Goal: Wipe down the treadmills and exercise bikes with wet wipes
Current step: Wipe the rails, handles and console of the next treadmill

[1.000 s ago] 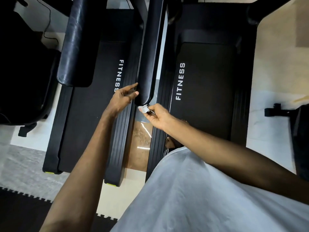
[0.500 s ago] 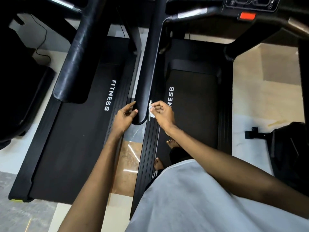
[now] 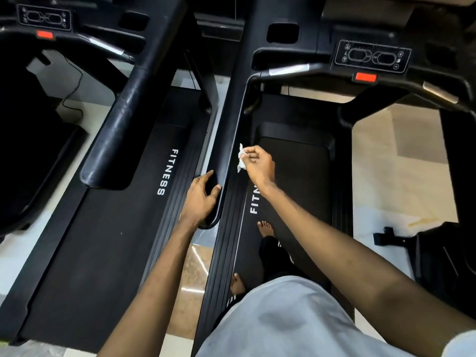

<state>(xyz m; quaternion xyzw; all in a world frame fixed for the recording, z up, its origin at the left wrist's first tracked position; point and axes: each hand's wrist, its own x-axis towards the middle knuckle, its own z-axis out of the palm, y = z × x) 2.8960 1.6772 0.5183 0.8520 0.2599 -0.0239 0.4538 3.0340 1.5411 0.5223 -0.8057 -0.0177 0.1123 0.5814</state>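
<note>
Two black treadmills stand side by side, a left treadmill (image 3: pixel 108 253) and a right treadmill (image 3: pixel 304 181), each belt marked FITNESS. I stand on the right one. Its long black left handrail (image 3: pixel 231 119) runs down between them. My left hand (image 3: pixel 201 199) grips the handrail's rounded near end. My right hand (image 3: pixel 257 163) pinches a small crumpled white wet wipe (image 3: pixel 241 158) against the rail's right side, a little above the left hand.
Each treadmill has a console (image 3: pixel 372 56) with a red stop button (image 3: pixel 365 77). The left treadmill's right handrail (image 3: pixel 121 130) hangs over its belt. Dark equipment (image 3: pixel 438 253) stands on the pale floor at the right. My bare feet (image 3: pixel 265 228) are on the belt.
My view has tilted up, bringing the consoles in. My right hand has carried the wipe from the rail's tip up along its right side. My left hand stays on the rail's end.
</note>
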